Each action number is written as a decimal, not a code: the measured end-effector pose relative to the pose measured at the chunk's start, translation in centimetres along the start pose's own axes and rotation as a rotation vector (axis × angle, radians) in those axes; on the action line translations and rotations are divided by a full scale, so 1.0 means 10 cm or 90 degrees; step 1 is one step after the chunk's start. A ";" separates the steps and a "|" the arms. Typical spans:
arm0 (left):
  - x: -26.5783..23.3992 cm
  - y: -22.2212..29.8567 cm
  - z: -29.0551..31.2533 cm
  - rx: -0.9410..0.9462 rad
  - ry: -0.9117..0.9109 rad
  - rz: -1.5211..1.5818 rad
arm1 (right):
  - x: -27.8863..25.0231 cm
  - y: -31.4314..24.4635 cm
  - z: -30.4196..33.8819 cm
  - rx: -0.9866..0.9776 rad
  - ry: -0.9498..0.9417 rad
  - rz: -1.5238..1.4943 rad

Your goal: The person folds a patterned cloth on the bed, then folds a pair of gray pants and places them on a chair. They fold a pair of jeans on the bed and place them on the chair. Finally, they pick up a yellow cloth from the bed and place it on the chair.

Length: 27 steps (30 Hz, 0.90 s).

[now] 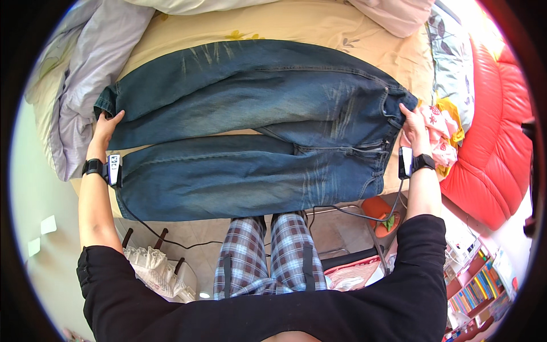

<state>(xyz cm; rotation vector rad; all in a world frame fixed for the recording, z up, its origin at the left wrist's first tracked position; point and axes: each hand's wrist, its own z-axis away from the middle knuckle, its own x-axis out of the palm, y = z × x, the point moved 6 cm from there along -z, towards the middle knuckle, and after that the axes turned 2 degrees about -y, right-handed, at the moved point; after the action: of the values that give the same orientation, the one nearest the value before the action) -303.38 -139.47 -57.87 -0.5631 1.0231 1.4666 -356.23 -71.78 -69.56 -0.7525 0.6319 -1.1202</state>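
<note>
A pair of dark blue jeans (228,102) lies stretched sideways across the bed, its waistband to the right and its leg ends to the left. My left hand (105,126) grips the far leg's hem, the thumb on top and the other fingers hidden under the cloth. At the waistband's far corner my right hand (414,122) is closed on the denim, with its fingers partly out of sight. The near leg hangs over the bed's front edge. Each wrist wears a black strap with a small device and a cable.
A yellow bedsheet (296,23) covers the bed. Lilac bedding (94,74) is bunched at the left. Pink and yellow cloth (441,128) lies beside my right hand, near a red padded headboard (490,131). Below are a chair with a frilled cover (156,271) and a bookshelf (476,288).
</note>
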 end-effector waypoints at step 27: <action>-1.19 0.80 -0.98 0.062 -0.077 0.824 | -0.48 -0.26 -0.30 -0.068 0.005 -0.257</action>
<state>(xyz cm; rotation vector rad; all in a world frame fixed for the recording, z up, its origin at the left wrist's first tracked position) -310.99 -153.40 -50.73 0.3922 1.4286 2.4799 -361.49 -68.54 -68.98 -0.9968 0.5626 -1.4664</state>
